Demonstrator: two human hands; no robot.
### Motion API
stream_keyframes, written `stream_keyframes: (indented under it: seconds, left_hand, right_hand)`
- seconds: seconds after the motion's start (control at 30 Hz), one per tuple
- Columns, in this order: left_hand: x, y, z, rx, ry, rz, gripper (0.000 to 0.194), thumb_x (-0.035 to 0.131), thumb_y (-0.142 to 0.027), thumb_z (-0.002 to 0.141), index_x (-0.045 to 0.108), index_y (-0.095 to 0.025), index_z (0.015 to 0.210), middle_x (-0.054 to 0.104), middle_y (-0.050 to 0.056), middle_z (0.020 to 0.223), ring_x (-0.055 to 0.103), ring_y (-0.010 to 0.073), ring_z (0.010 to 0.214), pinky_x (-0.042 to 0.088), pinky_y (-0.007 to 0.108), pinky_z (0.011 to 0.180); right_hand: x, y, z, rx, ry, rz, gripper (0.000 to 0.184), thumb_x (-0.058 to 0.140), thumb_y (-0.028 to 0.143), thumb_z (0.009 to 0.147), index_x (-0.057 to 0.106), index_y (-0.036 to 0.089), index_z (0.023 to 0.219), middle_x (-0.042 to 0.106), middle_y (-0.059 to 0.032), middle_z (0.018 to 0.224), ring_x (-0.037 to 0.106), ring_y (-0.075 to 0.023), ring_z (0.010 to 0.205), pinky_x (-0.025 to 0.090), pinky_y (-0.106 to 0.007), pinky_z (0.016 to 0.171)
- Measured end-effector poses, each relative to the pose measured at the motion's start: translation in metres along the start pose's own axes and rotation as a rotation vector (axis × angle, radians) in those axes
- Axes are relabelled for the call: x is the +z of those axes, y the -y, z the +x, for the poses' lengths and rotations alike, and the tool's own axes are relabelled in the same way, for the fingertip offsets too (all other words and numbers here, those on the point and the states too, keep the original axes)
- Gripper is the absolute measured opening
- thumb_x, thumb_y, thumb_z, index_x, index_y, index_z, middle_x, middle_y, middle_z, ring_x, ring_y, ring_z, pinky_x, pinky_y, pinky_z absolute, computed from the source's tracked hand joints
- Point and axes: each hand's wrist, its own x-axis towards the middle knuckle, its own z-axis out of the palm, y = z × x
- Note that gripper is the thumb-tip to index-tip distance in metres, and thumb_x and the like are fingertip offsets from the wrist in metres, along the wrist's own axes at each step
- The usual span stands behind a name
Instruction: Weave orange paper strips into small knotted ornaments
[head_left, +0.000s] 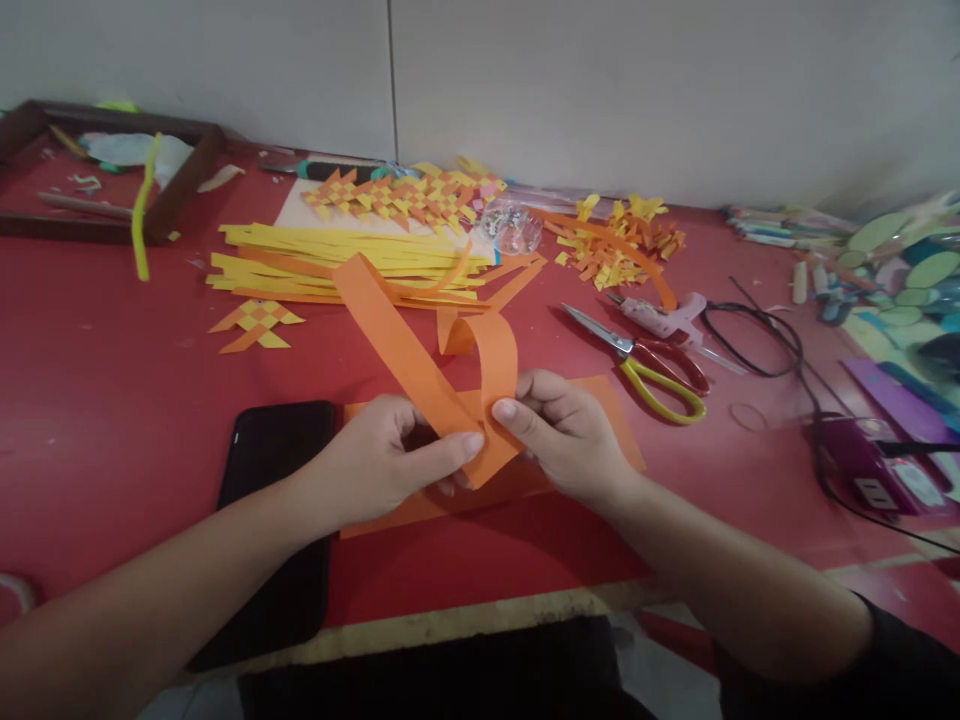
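Between my two hands is a long orange paper strip [405, 350], bent over at its lower end, with one part rising to the upper left and another curling in a loop. My left hand [405, 450] pinches it at the bend with the thumb on top. From the other side, my right hand [562, 425] grips the looped part between thumb and fingers. Below them lies a flat orange paper sheet [390, 515], partly covered by my hands. A woven orange and yellow paper fish [259, 325] lies to the left.
Yellow paper strips [285, 245] and several woven fish [405, 198] lie behind. Scissors [637, 360], a pink glue gun [664, 315] and its black cable [795, 350] are at right. A black phone [277, 450] sits by my left forearm; a wooden frame [187, 185] stands far left.
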Motion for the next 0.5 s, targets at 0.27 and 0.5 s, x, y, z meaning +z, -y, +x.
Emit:
stream_keyframes:
  seconds: [0.27,0.5]
  left_hand:
    - [0.0003,0.0017,-0.0029,0.016,0.093,0.008,0.024,0.061,-0.031,0.089,0.070,-0.014,0.076,0.075,0.004,0.072,0.067,0.0110,0.062,0.047,0.015,0.049]
    - [-0.0006,0.0042,-0.0022,0.006,0.092,-0.020,0.023,0.061,-0.031,0.089,0.069,-0.014,0.076,0.075,0.003,0.069,0.067,0.0110,0.061,0.054,0.019,0.060]
  right_hand:
    - [0.0038,0.0031,-0.0044,-0.073,-0.028,-0.030,0.036,0.066,0.050,0.084,0.050,0.021,0.072,0.045,0.0075,0.051,0.036,-0.0062,0.041,0.028,-0.020,0.039]
    - [0.0024,0.0007,-0.0074,-0.080,-0.093,-0.058,0.034,0.064,0.049,0.087,0.051,0.021,0.073,0.042,0.0080,0.049,0.035,-0.0064,0.040,0.027,-0.020,0.038]
